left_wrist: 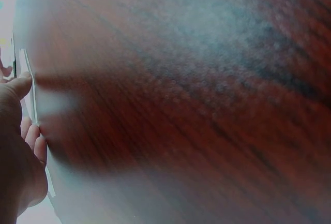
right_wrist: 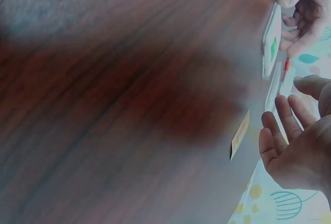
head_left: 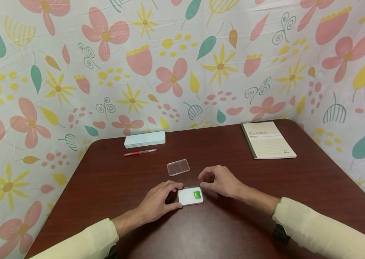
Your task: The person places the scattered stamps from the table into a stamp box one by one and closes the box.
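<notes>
A small flat rectangular case [head_left: 186, 196] lies on the table, white inside with a clear rim. On its right part sits a green square [head_left: 196, 195], like a stamp or sticker. My left hand [head_left: 157, 202] grips the case at its left end, thumb on the near edge and fingers at the far corner. Just right of the case is my right hand [head_left: 222, 181], fingers loosely bent and nothing between them; the right wrist view shows the fingers [right_wrist: 287, 118] apart. Farther back, a clear rectangular lid [head_left: 178, 167] lies flat, apart from both hands.
A red pen [head_left: 140, 152] lies before a pale blue pencil case [head_left: 145, 139] at the back left. The notebook [head_left: 268, 141] marked "Gambit" is at the back right. Behind the dark wooden table [head_left: 104, 172] hangs a flowered cloth [head_left: 172, 43].
</notes>
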{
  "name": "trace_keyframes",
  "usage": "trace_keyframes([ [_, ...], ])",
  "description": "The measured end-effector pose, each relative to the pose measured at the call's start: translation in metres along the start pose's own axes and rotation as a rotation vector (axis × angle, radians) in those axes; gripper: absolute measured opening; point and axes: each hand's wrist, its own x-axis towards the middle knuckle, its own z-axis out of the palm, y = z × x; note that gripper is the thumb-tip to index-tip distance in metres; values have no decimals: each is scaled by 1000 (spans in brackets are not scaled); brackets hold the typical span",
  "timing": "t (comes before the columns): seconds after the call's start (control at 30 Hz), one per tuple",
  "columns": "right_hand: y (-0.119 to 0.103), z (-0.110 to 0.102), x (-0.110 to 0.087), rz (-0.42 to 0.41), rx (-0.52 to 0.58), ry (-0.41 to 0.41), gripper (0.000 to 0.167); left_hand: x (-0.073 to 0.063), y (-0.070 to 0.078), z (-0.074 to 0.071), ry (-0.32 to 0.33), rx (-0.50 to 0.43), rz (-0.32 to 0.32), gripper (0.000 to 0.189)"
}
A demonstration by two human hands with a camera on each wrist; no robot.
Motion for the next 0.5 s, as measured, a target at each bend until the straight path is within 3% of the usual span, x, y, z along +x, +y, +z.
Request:
trace_keyframes([
  [0.27, 4, -9, -1, 20, 27, 22, 28, -2, 0, 0, 0, 6, 2, 57],
  [0.5, 12, -17, -4, -2, -15, 37, 40, 0, 0, 0, 3, 4, 4, 58],
])
